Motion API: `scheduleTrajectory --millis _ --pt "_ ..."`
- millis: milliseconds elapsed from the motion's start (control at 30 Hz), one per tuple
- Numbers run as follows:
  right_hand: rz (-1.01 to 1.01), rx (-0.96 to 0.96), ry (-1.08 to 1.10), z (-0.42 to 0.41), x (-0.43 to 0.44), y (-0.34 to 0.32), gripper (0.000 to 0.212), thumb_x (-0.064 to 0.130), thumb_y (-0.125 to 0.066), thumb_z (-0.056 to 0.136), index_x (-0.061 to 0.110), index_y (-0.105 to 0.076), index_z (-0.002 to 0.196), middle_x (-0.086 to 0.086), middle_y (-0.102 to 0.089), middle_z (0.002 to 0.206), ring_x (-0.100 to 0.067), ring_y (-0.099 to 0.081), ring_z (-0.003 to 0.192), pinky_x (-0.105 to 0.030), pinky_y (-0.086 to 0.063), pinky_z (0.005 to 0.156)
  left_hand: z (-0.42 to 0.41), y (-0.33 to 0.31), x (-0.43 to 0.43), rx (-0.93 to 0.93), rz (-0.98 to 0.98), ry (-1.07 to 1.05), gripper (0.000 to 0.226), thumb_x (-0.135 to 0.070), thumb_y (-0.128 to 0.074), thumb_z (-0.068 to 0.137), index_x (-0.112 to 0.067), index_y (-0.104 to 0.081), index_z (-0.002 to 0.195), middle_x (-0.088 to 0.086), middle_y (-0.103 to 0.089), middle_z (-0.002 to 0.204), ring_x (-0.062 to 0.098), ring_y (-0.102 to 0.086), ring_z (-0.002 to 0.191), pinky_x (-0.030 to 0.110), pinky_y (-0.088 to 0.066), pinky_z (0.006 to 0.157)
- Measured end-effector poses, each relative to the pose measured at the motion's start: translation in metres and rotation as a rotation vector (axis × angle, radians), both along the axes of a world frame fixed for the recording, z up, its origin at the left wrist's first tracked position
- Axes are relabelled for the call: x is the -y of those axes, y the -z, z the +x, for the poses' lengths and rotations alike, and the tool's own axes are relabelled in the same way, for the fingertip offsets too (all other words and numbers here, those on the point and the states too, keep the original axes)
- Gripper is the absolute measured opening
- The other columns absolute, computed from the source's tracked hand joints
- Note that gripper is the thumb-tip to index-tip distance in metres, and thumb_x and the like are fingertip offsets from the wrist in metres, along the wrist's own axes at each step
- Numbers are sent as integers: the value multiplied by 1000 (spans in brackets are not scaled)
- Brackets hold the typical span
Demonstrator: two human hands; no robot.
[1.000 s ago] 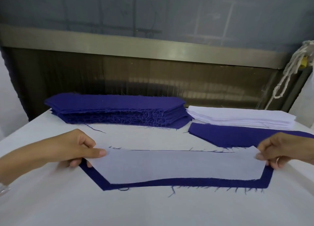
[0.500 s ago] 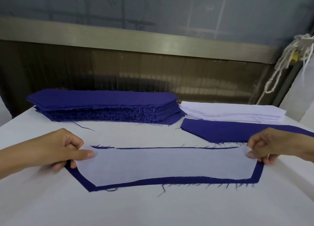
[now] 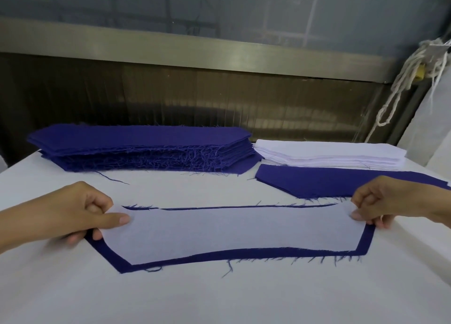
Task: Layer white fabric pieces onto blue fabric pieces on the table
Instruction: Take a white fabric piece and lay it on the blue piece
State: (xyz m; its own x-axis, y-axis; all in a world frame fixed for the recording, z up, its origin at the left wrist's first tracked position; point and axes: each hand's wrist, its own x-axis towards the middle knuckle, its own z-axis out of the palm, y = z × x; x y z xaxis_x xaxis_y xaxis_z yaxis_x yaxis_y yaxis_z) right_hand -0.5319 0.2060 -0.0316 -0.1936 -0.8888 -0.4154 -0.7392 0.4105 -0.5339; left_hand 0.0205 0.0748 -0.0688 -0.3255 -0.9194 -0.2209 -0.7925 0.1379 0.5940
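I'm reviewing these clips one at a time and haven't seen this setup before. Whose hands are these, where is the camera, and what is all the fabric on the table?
There is no machine here: a person works with bare hands, and the single camera sits on their head, looking forward and down. The left hand and right hand each pinch one end of a white fabric piece that lies on a slightly larger blue fabric piece, whose border shows along the near edge and the ends. Further back on the white table sit a stack of blue pieces, a stack of white pieces and, in front of that, a single blue piece. White cord hangs at the far right.
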Motion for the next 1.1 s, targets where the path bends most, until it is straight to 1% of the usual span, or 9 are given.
scheduleTrajectory --millis 133,233,400,567,700,800,900,1000,1100 --pt "-2 17 2 -1 0 1 8 22 -81 80 14 -78 80 -13 -75 80 -14 -67 61 -20 -53 55 -2 -1 -3 8 3 -30 65 -68 -82 52 -10 -52 56 25 -65 59 18 -49 35 19 -42 45" --pt "3 10 -3 -1 1 1 7 21 -80 81 14 -78 82 -13 -75 81 -15 -68 63 -21 -53 56 -2 0 -4 22 16 -37 81 -77 -82 45 -4 -48 58 21 -68 60 19 -48 36 19 -42 44" --pt "23 -49 -45 2 -1 1 12 19 -74 88 7 -71 89 -8 -73 74 -11 -63 60 -17 -48 55 -1 1 -2 39 -1 -38 93 -83 -79 37 1 -49 65 18 -68 59 19 -50 37 18 -42 42" --pt "15 -101 -68 6 -2 -1 11 17 -72 90 5 -70 92 -4 -71 71 -8 -58 57 -15 -42 50 0 4 -1 44 -23 -21 88 -85 -79 37 -5 -49 57 14 -65 51 19 -47 35 18 -42 44" --pt "8 -144 -30 8 -3 -3 19 24 -78 85 16 -66 98 3 -69 68 -8 -60 61 -16 -46 54 2 5 1 42 -28 -7 91 -86 -78 36 -3 -52 61 15 -66 54 19 -49 37 20 -43 46" --pt "-84 -165 -58 6 -5 -2 27 25 -82 80 18 -63 97 4 -69 70 -6 -59 62 -15 -45 56 3 7 3 41 -25 0 90 -85 -79 38 -2 -53 62 14 -66 53 20 -49 38 18 -43 45" --pt "-147 -118 -147 7 -7 -2 18 18 -82 81 20 -67 91 3 -68 74 -5 -56 65 -16 -46 61 7 11 7 41 -22 -8 85 -84 -79 41 -5 -55 60 14 -66 53 19 -49 37 17 -43 45" --pt "-139 -106 -184 8 -8 -3 13 16 -79 84 24 -73 93 -5 -66 83 -10 -55 71 -18 -46 65 14 21 14 17 -23 -32 77 -81 -81 45 -9 -59 59 15 -67 55 20 -49 39 19 -42 46" --pt "-135 -85 -194 6 -8 -3 14 18 -78 85 27 -74 94 -2 -63 78 -9 -53 70 -18 -45 65 25 37 25 -23 -20 -48 72 -75 -84 51 -8 -58 58 17 -66 54 21 -49 41 23 -39 51"
